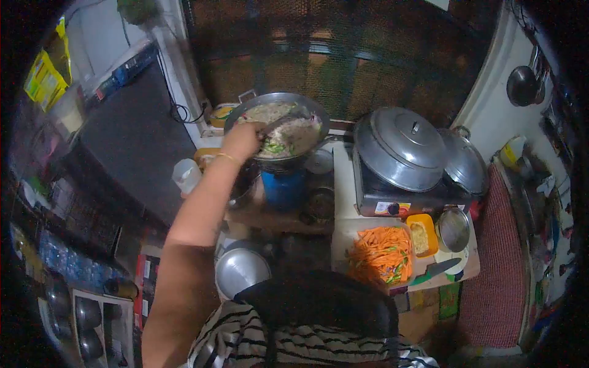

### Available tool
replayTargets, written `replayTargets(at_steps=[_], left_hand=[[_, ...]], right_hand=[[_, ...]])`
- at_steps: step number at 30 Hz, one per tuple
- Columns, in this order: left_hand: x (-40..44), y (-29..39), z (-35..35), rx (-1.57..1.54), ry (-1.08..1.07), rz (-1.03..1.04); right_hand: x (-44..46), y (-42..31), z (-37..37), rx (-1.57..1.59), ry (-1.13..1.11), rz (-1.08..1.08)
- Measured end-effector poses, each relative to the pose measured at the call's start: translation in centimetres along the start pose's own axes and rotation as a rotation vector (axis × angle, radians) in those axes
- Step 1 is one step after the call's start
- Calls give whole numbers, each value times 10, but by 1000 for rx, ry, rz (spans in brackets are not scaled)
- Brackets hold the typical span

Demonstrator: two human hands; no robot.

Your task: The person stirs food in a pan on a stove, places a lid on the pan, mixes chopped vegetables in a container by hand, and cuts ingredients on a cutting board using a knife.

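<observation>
A: What does the left hand (241,142) hold over the wide metal pan (279,97)?

B: A bare left hand, a thin bracelet (227,157) at its wrist, grasps the handle of a dark utensil (283,121), fingers curled firmly around it. The right hand is out of the frame; its grip cannot be told.

A: How is this stirring best done?

B: Most likely with slow, low strokes, the utensil's head passing under the food and lifting it from the bottom. The pan looks well filled, so broad sweeps could push pieces over the rim. A raised wrist would hold the forearm off the metal, which may be hot.

A: And where is the food, seen from the grip?

B: The pale mixture (297,138) lies just right of the fist, inside the pan, with green pieces (274,148) near the knuckles on the body side. The utensil reaches away from the fist, rightward across the mixture. The pan's loop handle (247,95) stands beyond the grip; orange strips (385,248) lie well apart, to its right and nearer the body.
</observation>
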State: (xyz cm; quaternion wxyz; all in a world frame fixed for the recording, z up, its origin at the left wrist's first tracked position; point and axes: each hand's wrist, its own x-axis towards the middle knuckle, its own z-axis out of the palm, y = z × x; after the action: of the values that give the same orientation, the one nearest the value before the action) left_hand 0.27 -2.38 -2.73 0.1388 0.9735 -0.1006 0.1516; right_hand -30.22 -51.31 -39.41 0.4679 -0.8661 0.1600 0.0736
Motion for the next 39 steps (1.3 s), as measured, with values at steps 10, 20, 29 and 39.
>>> replayTargets(at_steps=[10, 20, 29, 39], left_hand=[[5, 59, 24, 553, -118, 150], [-54, 26, -51, 274, -105, -187], [-74, -22, -72, 171, -16, -343], [-44, -53, 0, 139, -176, -318]], right_hand=[[27, -9, 5, 37, -17, -39], [23, -11, 12, 36, -17, -50], [36, -26, 15, 16, -43, -48], [43, -28, 18, 21, -52, -53]])
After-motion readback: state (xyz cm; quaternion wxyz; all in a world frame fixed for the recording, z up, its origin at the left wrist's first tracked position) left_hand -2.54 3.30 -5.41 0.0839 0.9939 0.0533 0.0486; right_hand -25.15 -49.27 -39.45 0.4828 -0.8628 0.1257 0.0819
